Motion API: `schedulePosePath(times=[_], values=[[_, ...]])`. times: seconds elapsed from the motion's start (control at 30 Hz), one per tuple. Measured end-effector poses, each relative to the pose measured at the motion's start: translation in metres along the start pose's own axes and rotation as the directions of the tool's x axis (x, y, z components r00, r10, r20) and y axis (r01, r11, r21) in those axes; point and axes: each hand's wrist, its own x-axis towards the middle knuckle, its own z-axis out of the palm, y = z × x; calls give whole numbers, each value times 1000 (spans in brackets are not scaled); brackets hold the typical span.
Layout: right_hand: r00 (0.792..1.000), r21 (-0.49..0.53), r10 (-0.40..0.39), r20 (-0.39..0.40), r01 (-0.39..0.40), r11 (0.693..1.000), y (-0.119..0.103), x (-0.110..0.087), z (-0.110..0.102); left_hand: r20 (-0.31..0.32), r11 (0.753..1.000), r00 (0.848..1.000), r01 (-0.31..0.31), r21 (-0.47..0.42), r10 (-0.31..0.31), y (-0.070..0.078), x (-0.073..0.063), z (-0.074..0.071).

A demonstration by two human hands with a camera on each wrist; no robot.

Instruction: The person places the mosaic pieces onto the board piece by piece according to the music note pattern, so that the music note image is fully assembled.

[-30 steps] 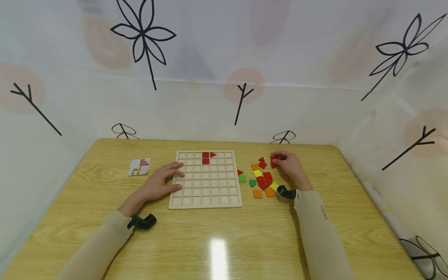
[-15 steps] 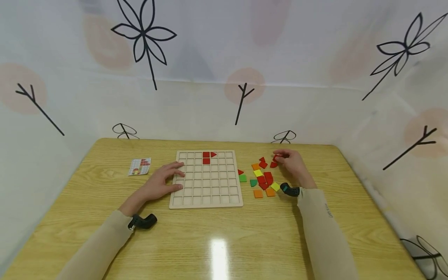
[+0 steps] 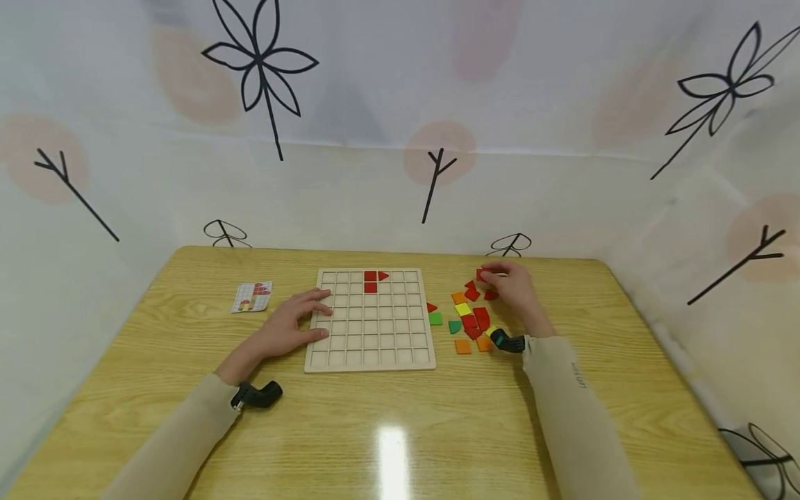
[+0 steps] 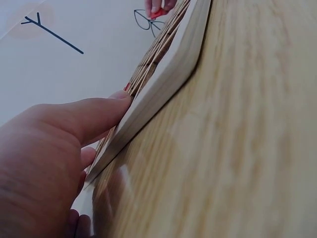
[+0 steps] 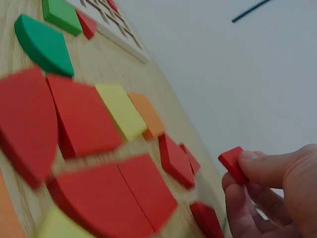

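Observation:
My left hand (image 3: 294, 323) lies along the left side of a wooden grid board (image 3: 371, 321), thumb and fingertips on its rim and cells; the left wrist view shows the thumb (image 4: 99, 115) on the edge. Two red square tiles (image 3: 371, 276) and a red triangle tile (image 3: 383, 276) sit in the board's upper rows. Right of the board, my right hand (image 3: 514, 286) pinches a small red tile (image 5: 233, 162) between thumb and fingers, raised above the loose pieces. Its full outline is partly hidden by the fingers.
Loose red, orange, yellow and green tiles lie right of the board, including a green quarter-circle (image 3: 455, 326) and an orange square (image 3: 463, 346). A printed pattern card (image 3: 252, 296) lies to the left. A patterned cloth (image 3: 350, 187) stands behind the table.
My right hand has shifted slightly right, then back left and a little away, carrying the red tile off from the red piece beside it. The left hand stays on the board.

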Motion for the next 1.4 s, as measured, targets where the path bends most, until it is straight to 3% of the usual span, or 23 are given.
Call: schedulePosePath(times=[0.33, 0.73, 1.07, 1.4], values=[[998, 130, -4, 67, -5, 992, -24, -2, 41, 5, 1000, 1000, 2, 8, -2, 0, 0, -1], [976, 86, -164, 142, 153, 984, -47, -2, 101, 3, 1000, 1000, -5, 10, 5, -1, 0, -1], [929, -95, -311, 203, 335, 937, -60, -5, 135, 7, 1000, 1000, -9, 8, 9, 2, 2, 0], [916, -96, -315, 248, 347, 933, -59, -6, 146, 3, 1000, 1000, -2, -1, 2, 0, 2, 1]])
